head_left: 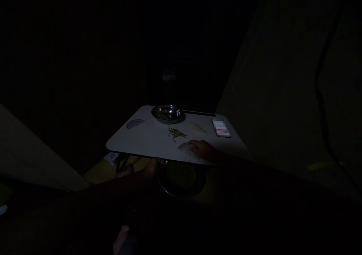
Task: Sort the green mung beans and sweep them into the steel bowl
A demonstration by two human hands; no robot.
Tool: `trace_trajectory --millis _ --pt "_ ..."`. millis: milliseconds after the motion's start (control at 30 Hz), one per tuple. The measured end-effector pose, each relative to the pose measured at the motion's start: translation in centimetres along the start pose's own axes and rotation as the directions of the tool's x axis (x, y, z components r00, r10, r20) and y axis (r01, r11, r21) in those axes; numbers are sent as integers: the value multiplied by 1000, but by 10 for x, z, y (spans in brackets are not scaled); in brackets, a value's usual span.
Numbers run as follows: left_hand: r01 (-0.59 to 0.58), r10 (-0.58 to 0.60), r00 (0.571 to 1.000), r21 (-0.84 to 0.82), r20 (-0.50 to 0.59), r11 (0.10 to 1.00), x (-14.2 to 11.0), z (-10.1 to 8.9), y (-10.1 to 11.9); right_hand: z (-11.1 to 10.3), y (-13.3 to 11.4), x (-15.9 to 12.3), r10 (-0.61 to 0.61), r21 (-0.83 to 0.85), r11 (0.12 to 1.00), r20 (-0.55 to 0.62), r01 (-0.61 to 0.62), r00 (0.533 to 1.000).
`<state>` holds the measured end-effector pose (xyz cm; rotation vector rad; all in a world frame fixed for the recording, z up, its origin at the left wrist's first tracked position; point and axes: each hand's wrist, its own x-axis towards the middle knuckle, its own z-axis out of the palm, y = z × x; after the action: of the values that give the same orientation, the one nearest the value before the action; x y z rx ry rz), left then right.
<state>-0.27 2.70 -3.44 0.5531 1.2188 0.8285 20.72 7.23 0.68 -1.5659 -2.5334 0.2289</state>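
Note:
In dim light, my right hand (203, 148) is closed on a clear half-round protractor (187, 148), laid nearly flat near the front edge of a small white table (135, 143). Small green grains (175, 133), like mung beans, lie scattered just beyond it. Below the table's front edge, my left hand (152, 167) grips the rim of a wide dark bowl (166, 191). That bowl holds many more green grains (181, 174). A shiny steel bowl (167, 115) stands at the back of the table, with some grains inside.
Another half-round protractor (135, 123) lies at the table's left. A pale patch (197, 128), too dim to identify, lies right of the scattered grains. A phone-like object (221, 128) with a blurred face is near the right edge. A wall (283, 96) rises on the right.

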Motion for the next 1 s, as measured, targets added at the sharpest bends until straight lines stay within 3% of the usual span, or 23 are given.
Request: trace_trajectory --millis 133,300,400,700,900,1000 --pt "-16 15 1000 -13 -23 1000 3 -2 0 1 -3 6 25 -54 998 -9 -26 1000" --pt "-15 15 1000 -1 9 1000 2 -2 1 2 -10 15 -125 -34 992 10 125 992" --pt "-11 11 999 7 39 1000 1 -2 0 3 -15 22 -151 -47 987 11 151 988" --pt "39 -39 999 5 -11 999 -11 3 3 -2 -26 55 -29 -205 978 -8 27 1000" --pt "108 -106 992 -27 63 994 -19 5 3 -3 -26 65 205 -228 953 3 -199 979" --pt "124 -121 988 -26 100 992 -17 5 1 -3 -20 62 237 -209 948 -32 -238 971"
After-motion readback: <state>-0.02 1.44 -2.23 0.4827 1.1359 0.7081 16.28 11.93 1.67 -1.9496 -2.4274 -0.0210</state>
